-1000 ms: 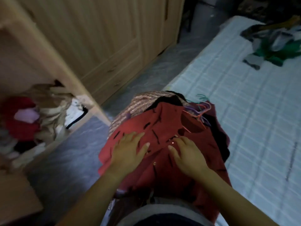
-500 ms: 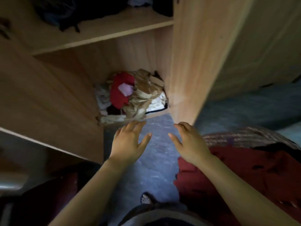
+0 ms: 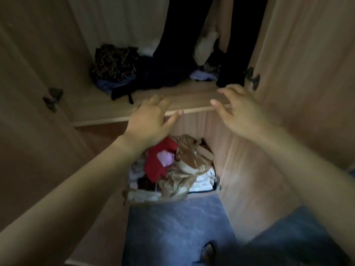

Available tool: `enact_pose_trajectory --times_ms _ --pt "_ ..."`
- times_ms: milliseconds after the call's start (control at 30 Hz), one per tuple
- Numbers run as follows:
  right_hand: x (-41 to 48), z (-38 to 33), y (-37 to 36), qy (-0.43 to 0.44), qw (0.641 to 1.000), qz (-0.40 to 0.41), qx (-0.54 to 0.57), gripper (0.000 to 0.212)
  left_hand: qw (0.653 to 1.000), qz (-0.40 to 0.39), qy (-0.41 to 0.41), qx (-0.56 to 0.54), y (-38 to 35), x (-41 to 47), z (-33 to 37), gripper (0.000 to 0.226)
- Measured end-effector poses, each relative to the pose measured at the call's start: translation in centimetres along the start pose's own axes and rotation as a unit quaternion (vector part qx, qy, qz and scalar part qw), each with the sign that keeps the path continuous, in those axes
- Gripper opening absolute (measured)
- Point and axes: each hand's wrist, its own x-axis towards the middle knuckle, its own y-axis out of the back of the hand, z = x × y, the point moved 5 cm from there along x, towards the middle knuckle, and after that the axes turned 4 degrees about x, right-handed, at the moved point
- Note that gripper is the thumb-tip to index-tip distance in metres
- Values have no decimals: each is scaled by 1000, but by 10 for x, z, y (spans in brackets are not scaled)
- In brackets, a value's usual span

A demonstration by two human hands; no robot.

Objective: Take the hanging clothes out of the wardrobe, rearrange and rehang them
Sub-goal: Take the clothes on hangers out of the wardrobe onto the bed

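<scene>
Above the wardrobe shelf (image 3: 96,112) hang dark clothes (image 3: 178,35), draping straight down; left hand (image 3: 151,121) and right hand (image 3: 244,110) hover at its front edge, fingers loosely spread, empty, the right probably nearer them.

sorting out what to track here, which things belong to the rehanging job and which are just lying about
Job: left hand, right hand, dark hanging garment, pale hanging garment.
Lying about: patterned bundle on the shelf, heap of clothes below it.
</scene>
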Motion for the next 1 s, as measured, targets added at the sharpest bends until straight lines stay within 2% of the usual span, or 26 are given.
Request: enact_pose_trajectory --times_ms 133,267,333,400,567,733,1000 --pt "114 22 28 39 998 47 -17 50 998 43 -31 -21 16 115 -14 73" --pt "225 33 61 73 992 102 -14 50 994 93 -41 -38 37 228 -28 57" --pt "274 35 77 92 988 120 -20 52 992 108 -43 -48 49 279 -33 57" --pt "319 35 91 108 985 131 -30 53 988 134 -50 -58 64 323 -38 61" --pt "421 31 125 125 972 183 -79 53 979 178 -72 -68 95 419 -50 51" --pt "498 27 162 135 950 241 -147 51 963 237 -109 -74 128 510 -68 67" --pt "594 17 244 123 899 315 -280 47 933 286 -187 -116 167 640 -75 74"
